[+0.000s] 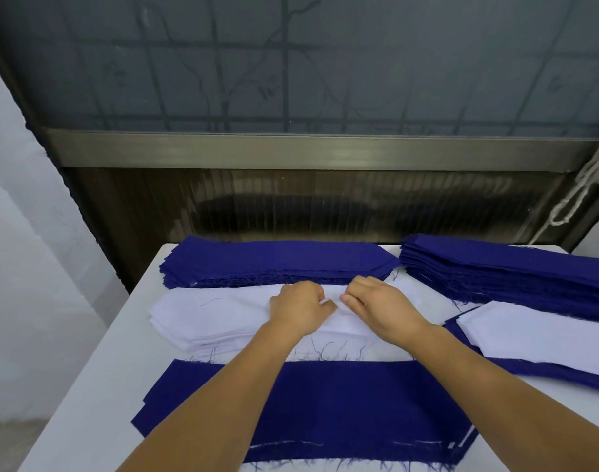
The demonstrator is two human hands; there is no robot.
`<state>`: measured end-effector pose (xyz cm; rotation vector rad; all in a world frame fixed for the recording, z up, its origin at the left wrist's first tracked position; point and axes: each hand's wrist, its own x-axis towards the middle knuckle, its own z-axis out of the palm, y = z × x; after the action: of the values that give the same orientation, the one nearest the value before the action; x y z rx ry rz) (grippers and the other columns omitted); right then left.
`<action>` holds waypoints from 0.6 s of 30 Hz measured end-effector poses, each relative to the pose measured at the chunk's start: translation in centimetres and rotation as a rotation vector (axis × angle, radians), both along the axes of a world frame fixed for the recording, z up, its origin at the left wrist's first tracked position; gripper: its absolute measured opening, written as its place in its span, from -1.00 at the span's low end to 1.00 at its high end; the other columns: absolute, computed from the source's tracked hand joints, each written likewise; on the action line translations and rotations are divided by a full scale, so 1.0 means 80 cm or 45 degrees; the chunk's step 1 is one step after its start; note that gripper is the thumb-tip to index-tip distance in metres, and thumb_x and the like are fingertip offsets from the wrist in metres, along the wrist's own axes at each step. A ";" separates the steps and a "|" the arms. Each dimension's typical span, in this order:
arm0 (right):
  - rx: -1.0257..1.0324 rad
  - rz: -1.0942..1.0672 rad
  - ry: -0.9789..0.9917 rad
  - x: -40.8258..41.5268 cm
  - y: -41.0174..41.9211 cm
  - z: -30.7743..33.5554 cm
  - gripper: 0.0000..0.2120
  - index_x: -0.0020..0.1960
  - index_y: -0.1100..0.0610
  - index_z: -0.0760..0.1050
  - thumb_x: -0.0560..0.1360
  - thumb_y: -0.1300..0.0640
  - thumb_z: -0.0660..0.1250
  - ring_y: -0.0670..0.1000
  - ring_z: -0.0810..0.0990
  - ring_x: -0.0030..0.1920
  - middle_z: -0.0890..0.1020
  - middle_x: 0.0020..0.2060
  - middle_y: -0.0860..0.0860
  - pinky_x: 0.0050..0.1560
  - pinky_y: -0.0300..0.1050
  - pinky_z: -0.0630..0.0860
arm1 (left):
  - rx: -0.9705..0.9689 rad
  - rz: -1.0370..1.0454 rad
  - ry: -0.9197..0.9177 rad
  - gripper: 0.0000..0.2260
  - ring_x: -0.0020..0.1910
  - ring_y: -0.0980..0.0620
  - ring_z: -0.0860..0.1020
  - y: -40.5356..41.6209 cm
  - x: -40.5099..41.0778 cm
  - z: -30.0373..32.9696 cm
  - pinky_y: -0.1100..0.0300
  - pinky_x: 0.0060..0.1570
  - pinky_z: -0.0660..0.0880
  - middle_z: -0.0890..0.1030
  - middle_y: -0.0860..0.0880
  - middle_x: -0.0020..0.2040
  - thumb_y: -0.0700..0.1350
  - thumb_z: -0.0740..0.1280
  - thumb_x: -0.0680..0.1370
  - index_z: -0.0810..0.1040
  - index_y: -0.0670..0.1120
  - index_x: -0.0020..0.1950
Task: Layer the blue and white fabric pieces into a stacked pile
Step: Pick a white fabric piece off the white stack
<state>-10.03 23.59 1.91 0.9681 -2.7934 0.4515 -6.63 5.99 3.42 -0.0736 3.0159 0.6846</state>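
The white pile [223, 318] lies in the middle of the table [97, 386], and both hands meet on top of it. The left hand [299, 310] and the right hand [376, 306] have their fingers curled, thumbs nearly touching each other, and each grip seems to pinch the top white piece near its middle; the exact pinch is hidden under the knuckles.

Just behind the white pile, touching its far edge, sits a blue stack [274, 262]. Nearest the person lies a blue piece [325, 403] spread flat, with a sliver of white showing at its right corner, so this is probably the layered pile being built. To the right stands a taller blue stack [512, 270], and in front of it a white piece rests on blue fabric [543, 335].

The likely step is lifting one white piece to lay on the near blue one. The risks: thin sheets cling, so two may come up together; a pinch at the middle lets the ends droop and fold as it lands; loose frayed threads may drag a neighbouring piece askew.

No containers are in view; every piece lies straight on the table.
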 end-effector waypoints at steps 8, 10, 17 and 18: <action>0.153 -0.081 -0.017 0.009 -0.003 0.010 -0.82 0.10 -0.02 0.33 0.53 0.07 0.26 -0.10 0.41 -0.13 0.49 -0.07 -0.14 -0.17 -0.24 0.35 | -0.197 -0.124 0.299 -0.83 0.01 0.00 0.44 -0.047 0.026 -0.016 0.12 -0.01 0.46 0.50 0.03 0.00 -0.16 0.22 0.55 0.54 -0.03 0.09; 0.191 -0.094 0.023 0.009 0.005 0.012 -0.95 -0.01 -0.01 0.37 0.55 0.10 0.22 -0.07 0.44 -0.17 0.51 -0.11 -0.11 -0.19 -0.23 0.36 | -0.257 -0.041 0.306 -0.83 -0.04 0.02 0.44 -0.084 0.038 -0.018 0.14 -0.03 0.46 0.49 0.03 -0.02 -0.20 0.21 0.54 0.55 -0.05 0.06; 0.045 -0.075 -0.052 0.015 0.031 0.009 -0.84 0.01 0.07 0.53 0.62 0.08 0.19 -0.05 0.49 -0.07 0.55 -0.07 -0.06 -0.04 -0.19 0.47 | -0.373 0.221 0.220 -0.82 -0.26 0.09 0.49 -0.205 0.087 0.002 0.35 -0.22 0.37 0.52 0.06 -0.19 -0.14 0.27 0.57 0.47 0.06 -0.21; 0.021 -0.067 -0.052 0.020 0.032 0.011 -0.85 0.01 0.06 0.54 0.62 0.08 0.19 -0.07 0.49 -0.08 0.54 -0.07 -0.08 -0.04 -0.22 0.46 | -0.385 0.205 0.226 -0.85 -0.21 0.09 0.51 -0.207 0.092 0.005 0.34 -0.15 0.40 0.55 0.05 -0.14 -0.13 0.27 0.59 0.52 0.06 -0.16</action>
<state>-8.45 26.12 2.81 0.8959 -2.8560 0.4474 0.77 -10.59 3.82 -0.2840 3.2878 0.2488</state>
